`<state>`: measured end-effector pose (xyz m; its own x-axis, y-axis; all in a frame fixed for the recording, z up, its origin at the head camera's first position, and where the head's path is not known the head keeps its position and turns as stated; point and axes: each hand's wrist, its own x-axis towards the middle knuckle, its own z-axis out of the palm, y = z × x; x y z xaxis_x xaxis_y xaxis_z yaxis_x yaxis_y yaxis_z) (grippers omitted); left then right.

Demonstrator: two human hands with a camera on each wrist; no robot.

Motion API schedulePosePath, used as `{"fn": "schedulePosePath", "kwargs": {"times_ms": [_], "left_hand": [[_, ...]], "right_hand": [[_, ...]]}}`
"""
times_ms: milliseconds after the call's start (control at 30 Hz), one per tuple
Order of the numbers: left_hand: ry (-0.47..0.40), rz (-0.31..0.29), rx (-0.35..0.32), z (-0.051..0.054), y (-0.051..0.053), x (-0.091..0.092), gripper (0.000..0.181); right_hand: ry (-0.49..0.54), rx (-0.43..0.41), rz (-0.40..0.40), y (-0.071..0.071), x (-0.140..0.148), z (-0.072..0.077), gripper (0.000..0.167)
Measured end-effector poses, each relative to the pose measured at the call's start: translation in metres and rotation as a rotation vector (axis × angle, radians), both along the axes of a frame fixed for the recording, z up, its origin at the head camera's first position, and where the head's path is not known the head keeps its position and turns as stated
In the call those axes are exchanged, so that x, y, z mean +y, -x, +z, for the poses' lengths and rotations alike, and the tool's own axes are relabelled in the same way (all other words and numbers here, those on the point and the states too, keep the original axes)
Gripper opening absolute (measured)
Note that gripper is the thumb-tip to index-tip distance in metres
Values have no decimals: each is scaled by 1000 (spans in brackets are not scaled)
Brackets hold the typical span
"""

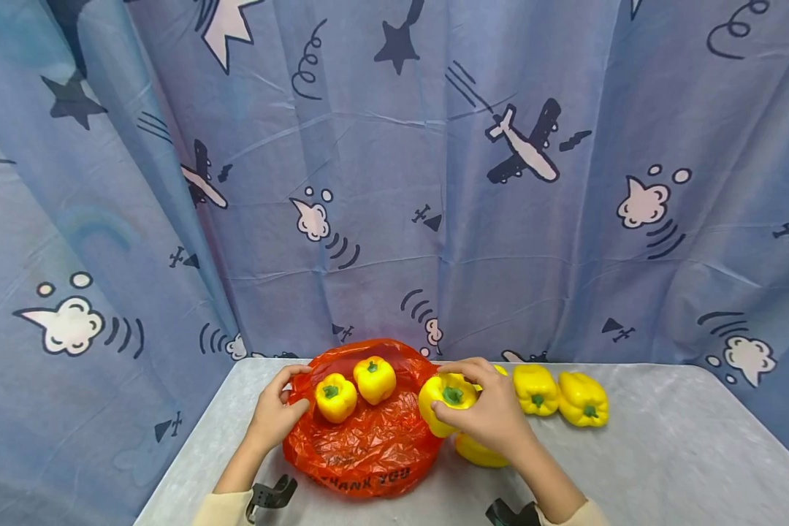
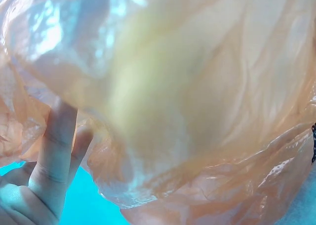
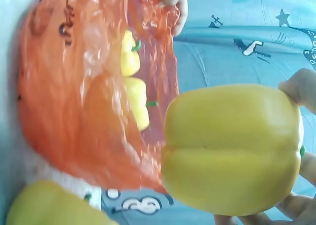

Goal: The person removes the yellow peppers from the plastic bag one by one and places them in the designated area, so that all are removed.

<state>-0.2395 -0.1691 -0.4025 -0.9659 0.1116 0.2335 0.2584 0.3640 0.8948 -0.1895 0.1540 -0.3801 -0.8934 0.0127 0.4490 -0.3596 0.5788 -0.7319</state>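
A red plastic bag (image 1: 368, 446) lies spread with its mouth up, and two yellow peppers (image 1: 336, 398) rest inside it. My left hand (image 1: 277, 409) pinches the bag's left rim; in the left wrist view its fingers (image 2: 54, 151) press against the thin plastic. Between the thumb and fingers of my right hand (image 1: 489, 409) is a yellow pepper (image 1: 437, 414), held at the bag's right rim. The right wrist view shows this pepper (image 3: 232, 148) large, beside the bag (image 3: 74, 101), with fingertips around its far end.
Two yellow peppers (image 1: 535, 390) stand right of my right hand, near the table's back edge. Another pepper (image 1: 480, 451) lies under that hand, and one more is partly hidden behind it. A patterned blue curtain (image 1: 368, 183) hangs behind the grey table (image 1: 664, 453).
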Motion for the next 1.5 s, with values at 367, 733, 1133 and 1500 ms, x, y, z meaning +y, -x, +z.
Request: {"fn": "schedulePosePath", "kwargs": {"times_ms": [367, 733, 1133, 1500], "left_hand": [[-32, 10, -22, -32, 23, -11, 48], [-21, 12, -8, -17, 15, -8, 46], [-14, 5, -4, -6, 6, -9, 46], [-30, 7, -9, -15, 8, -13, 48]], "right_hand": [[-86, 14, -49, -13, 38, -1, 32], [-199, 30, -153, -21, 78, -3, 37], [-288, 78, -225, -21, 108, -23, 35], [-314, -55, -225, -14, 120, -48, 42]]}}
